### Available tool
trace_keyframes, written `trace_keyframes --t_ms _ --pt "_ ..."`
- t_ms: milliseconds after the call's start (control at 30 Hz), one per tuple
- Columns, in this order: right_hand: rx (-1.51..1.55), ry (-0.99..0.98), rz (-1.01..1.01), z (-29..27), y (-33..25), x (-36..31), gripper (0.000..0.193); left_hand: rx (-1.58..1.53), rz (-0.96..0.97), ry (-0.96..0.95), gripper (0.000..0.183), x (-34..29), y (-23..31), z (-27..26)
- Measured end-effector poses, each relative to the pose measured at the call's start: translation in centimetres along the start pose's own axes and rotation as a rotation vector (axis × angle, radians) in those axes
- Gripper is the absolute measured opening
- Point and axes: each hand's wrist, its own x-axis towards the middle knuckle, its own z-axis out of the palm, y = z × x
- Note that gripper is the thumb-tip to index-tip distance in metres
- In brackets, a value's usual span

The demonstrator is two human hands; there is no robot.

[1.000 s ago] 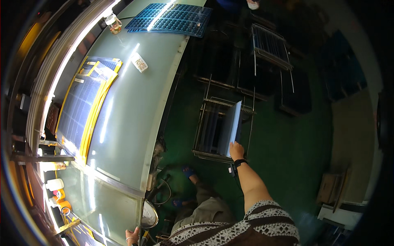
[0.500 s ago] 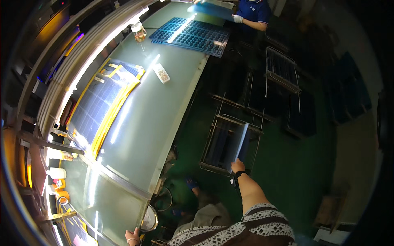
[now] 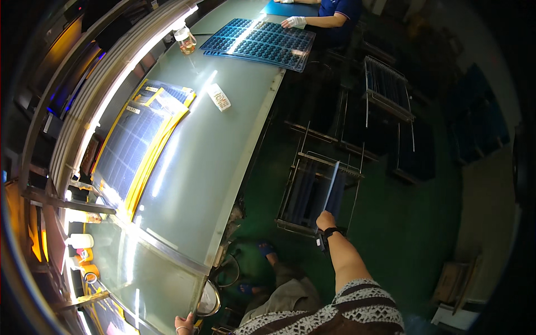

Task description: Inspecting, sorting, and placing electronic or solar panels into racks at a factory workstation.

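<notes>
My right hand (image 3: 325,220), with a dark watch on the wrist, is closed on the near end of a thin blue panel (image 3: 333,183). The panel stands nearly edge-on inside a wire rack (image 3: 295,224) on the floor to the right of the table, beside other dark panels in it. At the near corner of the long glass-topped table (image 3: 201,167), the fingers of my left hand (image 3: 183,323) curl over the table edge. A round, shiny metal-rimmed object (image 3: 209,298) sits just beside that hand, below the table edge.
Yellow-edged film sheets (image 3: 131,137) lie on the table's left, near a small white card (image 3: 218,97) and a jar (image 3: 185,40). Blue patterned sheets (image 3: 259,43) lie farther back, where a co-worker's gloved hand (image 3: 293,22) rests. Another rack (image 3: 388,89) stands at the right.
The panel in my right hand has turned from showing its face to nearly edge-on in the rack. The co-worker's blue sheet has come down onto the table, and a gloved hand has moved to the patterned sheets.
</notes>
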Motion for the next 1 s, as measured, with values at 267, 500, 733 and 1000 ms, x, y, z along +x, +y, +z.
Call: trace_keyframes --t_ms 267,500,733,1000 --pt "0.063 0.125 -0.128 -3.9 0.8 -0.8 0.024 0.100 0.115 0.051 0.046 1.9 -2.7 0.8" --pt "0.061 0.175 -0.146 -2.5 2.3 0.4 0.023 -0.190 -0.082 -0.107 0.045 -0.4 0.9 -0.9" --pt "0.082 0.117 -0.142 -2.8 1.8 -0.6 0.026 -0.120 -0.126 -0.069 0.044 -1.2 2.3 -1.4" --pt "0.049 0.146 -0.133 -2.7 3.5 1.1 0.026 -0.118 -0.061 -0.102 0.044 1.0 -0.5 0.0"
